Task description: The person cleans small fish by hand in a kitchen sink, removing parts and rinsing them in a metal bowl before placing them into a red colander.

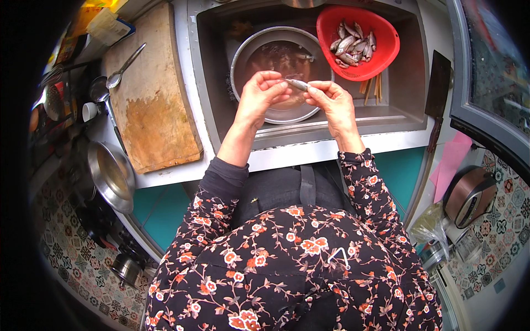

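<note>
A small silvery fish point(297, 84) is stretched between my two hands above a round metal basin point(235, 74) in the sink. The fingertips of my left hand point(263, 93) pinch one end of it, and those of my right hand point(331, 101) pinch the other. Murky reddish water point(281, 62) lies in the basin, with small bits in it. To the right, a red plastic colander point(385, 49) holds several small fish point(352, 45). Below its rim, several thin wooden sticks point(377, 89) rest in the sink.
A wooden cutting board point(153, 124) with a metal spoon point(124, 68) on it lies left of the sink point(408, 105). A cleaver point(438, 85) lies on the right edge. A metal bowl point(124, 182) stands lower left; an open window frame point(476, 113) juts in at right.
</note>
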Tool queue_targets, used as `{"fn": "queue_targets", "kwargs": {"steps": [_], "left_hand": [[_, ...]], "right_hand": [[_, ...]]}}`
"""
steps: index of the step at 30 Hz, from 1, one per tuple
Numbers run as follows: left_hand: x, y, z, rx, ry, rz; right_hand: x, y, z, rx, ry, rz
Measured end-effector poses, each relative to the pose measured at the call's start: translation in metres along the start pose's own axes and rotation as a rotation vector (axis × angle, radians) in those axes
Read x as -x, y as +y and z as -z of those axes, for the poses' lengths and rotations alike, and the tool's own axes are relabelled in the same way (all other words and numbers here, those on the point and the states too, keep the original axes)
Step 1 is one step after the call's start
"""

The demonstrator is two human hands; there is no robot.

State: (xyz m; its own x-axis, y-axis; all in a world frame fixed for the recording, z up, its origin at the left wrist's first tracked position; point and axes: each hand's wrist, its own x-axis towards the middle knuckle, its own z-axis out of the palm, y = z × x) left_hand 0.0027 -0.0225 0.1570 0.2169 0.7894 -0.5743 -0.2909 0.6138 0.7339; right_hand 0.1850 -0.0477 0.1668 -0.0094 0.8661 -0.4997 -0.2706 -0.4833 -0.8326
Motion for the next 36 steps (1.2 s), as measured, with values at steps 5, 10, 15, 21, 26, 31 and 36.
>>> {"fn": "queue_targets", "kwargs": {"steps": [5, 10, 15, 21, 26, 31, 36], "left_hand": [[0.008, -0.012, -0.013, 0.267, -0.012, 0.070], [0.011, -0.015, -0.022, 0.209, 0.064, 0.004], [0.009, -0.012, -0.022, 0.149, 0.035, -0.007], [0.008, -0.012, -0.022, 0.126, 0.020, 0.013], [0.009, -0.014, -0.024, 0.104, -0.002, -0.017], [0.011, -0.017, -0.025, 0.084, 0.002, -0.054], [0.010, -0.021, -0.027, 0.049, 0.006, -0.068]], "right_hand": [[0.007, 0.004, -0.007, 0.081, 0.014, 0.122], [0.013, 0.002, -0.005, 0.362, 0.002, 0.196], [0.016, -0.002, -0.004, 0.575, -0.034, 0.400], [0.016, -0.006, -0.006, 0.689, -0.018, 0.419], [0.017, -0.006, -0.006, 0.848, 0.057, 0.412], [0.017, -0.005, -0.007, 0.907, 0.069, 0.438], [0.018, -0.006, -0.008, 0.949, 0.082, 0.469]]}}
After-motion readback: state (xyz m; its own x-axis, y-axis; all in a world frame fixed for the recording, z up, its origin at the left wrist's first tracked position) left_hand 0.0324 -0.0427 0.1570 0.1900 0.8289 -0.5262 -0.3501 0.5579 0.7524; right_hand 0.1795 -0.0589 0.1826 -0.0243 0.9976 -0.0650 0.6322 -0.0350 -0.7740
